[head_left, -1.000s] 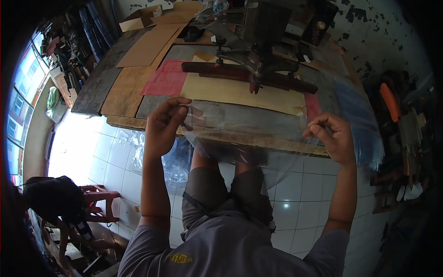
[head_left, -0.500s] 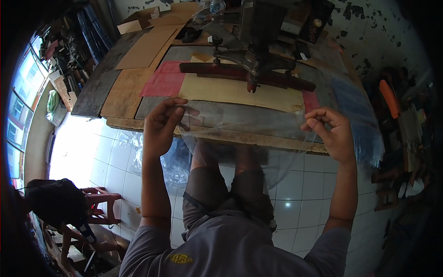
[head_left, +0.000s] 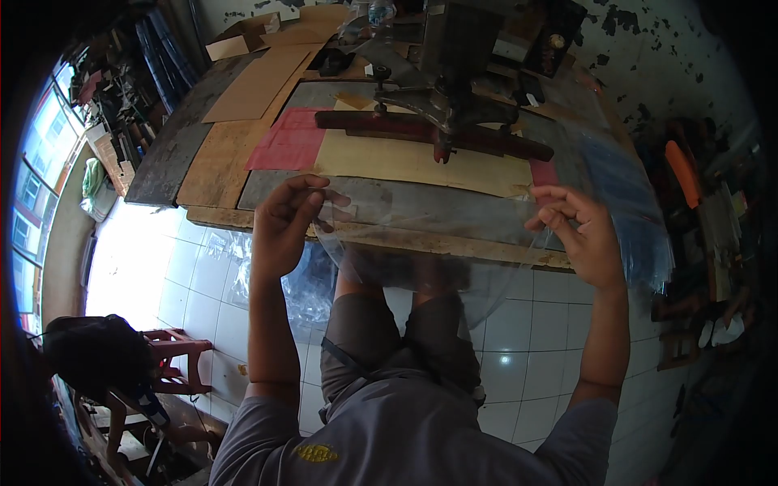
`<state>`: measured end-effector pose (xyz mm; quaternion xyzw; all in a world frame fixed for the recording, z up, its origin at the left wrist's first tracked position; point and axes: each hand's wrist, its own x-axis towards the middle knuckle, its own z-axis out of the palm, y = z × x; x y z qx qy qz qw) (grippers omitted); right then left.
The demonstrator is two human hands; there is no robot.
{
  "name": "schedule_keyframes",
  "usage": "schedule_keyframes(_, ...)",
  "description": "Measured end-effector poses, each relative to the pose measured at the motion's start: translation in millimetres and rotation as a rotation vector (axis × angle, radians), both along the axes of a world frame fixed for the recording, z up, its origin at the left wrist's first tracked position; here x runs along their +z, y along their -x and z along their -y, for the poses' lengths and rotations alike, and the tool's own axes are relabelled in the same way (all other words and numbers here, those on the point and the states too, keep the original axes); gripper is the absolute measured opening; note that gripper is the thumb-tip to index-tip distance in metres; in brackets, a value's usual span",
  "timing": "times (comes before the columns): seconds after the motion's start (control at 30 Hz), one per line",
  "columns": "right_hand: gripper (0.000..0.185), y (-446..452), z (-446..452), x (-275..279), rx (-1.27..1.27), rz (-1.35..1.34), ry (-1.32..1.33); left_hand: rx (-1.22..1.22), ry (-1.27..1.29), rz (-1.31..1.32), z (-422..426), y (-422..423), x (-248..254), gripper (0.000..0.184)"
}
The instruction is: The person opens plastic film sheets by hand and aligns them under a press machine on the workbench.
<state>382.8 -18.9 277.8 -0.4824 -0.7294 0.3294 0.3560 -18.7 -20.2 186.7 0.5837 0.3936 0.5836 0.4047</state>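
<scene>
A clear plastic sheet [head_left: 421, 243] hangs between my two hands, over the table's front edge and above my lap. My left hand [head_left: 288, 219] pinches its left top corner between thumb and fingers. At the other end, the sheet's right corner is pinched by my right hand [head_left: 571, 231]. Just beyond the sheet, a pale yellow strip [head_left: 405, 162] lies on the work surface with pink-red material [head_left: 292, 139] beside it. Above the strip stands a dark metal press [head_left: 446, 105] with a long red-brown bar [head_left: 365, 123].
Brown cardboard [head_left: 259, 85] lies on the table's left side. A stack of clear plastic sheets [head_left: 628, 194] overhangs the right edge. Crumpled plastic [head_left: 308, 283] is below the table. Another person [head_left: 101, 356] is at lower left, near a red stool [head_left: 182, 352].
My right hand has shifted slightly up and left, and the sheet's lower part has swayed a little. Both hands keep their pinch.
</scene>
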Motion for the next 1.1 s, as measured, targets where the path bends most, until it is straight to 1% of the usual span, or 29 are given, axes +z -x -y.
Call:
schedule_keyframes(0.1,0.021,-2,-2,-3,-0.009,0.055,0.009,-0.003,-0.017,-0.012,0,0,-2,0.022)
schedule_keyframes(0.3,0.023,-5,-6,-7,0.002,0.049,0.051,0.005,-0.022,-0.030,0,0,-3,0.022)
schedule_keyframes(0.4,0.021,-7,-9,-13,0.056,0.130,-0.070,0.008,-0.004,-0.021,-1,3,-4,0.022)
schedule_keyframes(0.5,0.020,-13,-13,-15,0.112,0.064,0.099,0.004,-0.006,-0.029,-3,5,-5,0.023)
schedule_keyframes(0.6,0.016,-17,-18,-22,0.166,0.122,0.071,0.012,-0.003,-0.052,-5,6,-6,0.023)
schedule_keyframes(0.7,0.014,-19,-19,-24,0.151,0.105,0.104,0.015,0.018,-0.068,-7,6,-7,0.023)
schedule_keyframes(0.8,0.014,-21,-20,-26,0.080,0.137,0.114,0.005,0.026,-0.070,-7,4,-6,0.024)
schedule_keyframes(0.87,0.014,-23,-19,-36,0.040,0.066,0.101,-0.001,0.020,-0.079,-8,2,-6,0.024)
schedule_keyframes(0.9,0.015,-24,-19,-43,0.021,0.030,0.093,0.018,0.015,-0.103,-8,1,-7,0.023)
schedule_keyframes(1.0,0.013,-27,-13,-62,-0.032,0.046,-0.074,0.078,-0.005,-0.169,-7,-8,-12,0.020)
schedule_keyframes(1.1,0.010,-21,-8,-98,-0.005,-0.197,-0.237,0.161,-0.024,-0.192,-6,-27,-20,0.015)
